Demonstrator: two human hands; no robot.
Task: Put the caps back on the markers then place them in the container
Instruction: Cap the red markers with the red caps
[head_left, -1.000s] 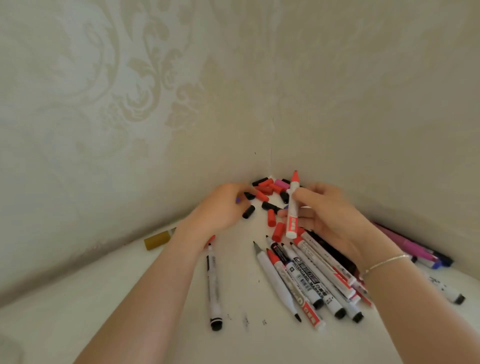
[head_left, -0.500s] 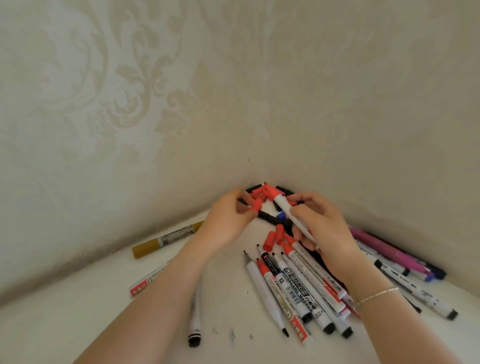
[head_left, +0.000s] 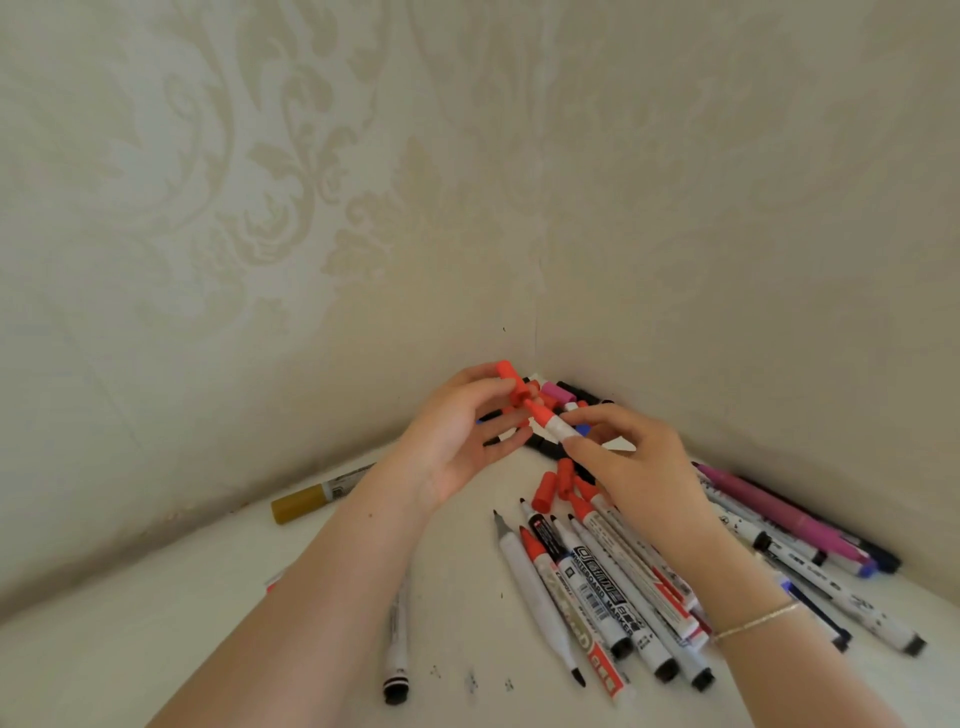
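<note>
Your red marker (head_left: 555, 427) is up off the surface (head_left: 156, 613), in the corner where the two walls meet, its red tip angled up and to the left. Your right hand (head_left: 641, 467) holds it by the white barrel, the fingers (head_left: 582, 447) curled round it with the forefinger laid along the top. Your left hand (head_left: 457, 441) pinches the red cap (head_left: 511, 384) between thumb and the upper fingers; its lower fingers are loosely bent below and hold nothing. The cap's open end sits right at the marker's tip, touching or nearly so; you cannot tell from here whether the tip has entered. Half a second ago the cap was lower and the two hands closer to the surface; both have since lifted, and the left palm has turned more toward you. Below the hands lie loose red caps (head_left: 553, 486), and behind them, tight in the corner, a heap of black, red and pink caps (head_left: 558, 392). In front of your right wrist is a fan of uncapped markers (head_left: 597, 587), tips pointing away from you. To the right, along the wall, lie a pink marker (head_left: 779, 512) and several white ones. A mustard-coloured marker (head_left: 311, 499) rests by the left wall, and a black-ended marker (head_left: 397, 654) lies partly under your left forearm. A thin bracelet (head_left: 756, 621) circles your right wrist.
</note>
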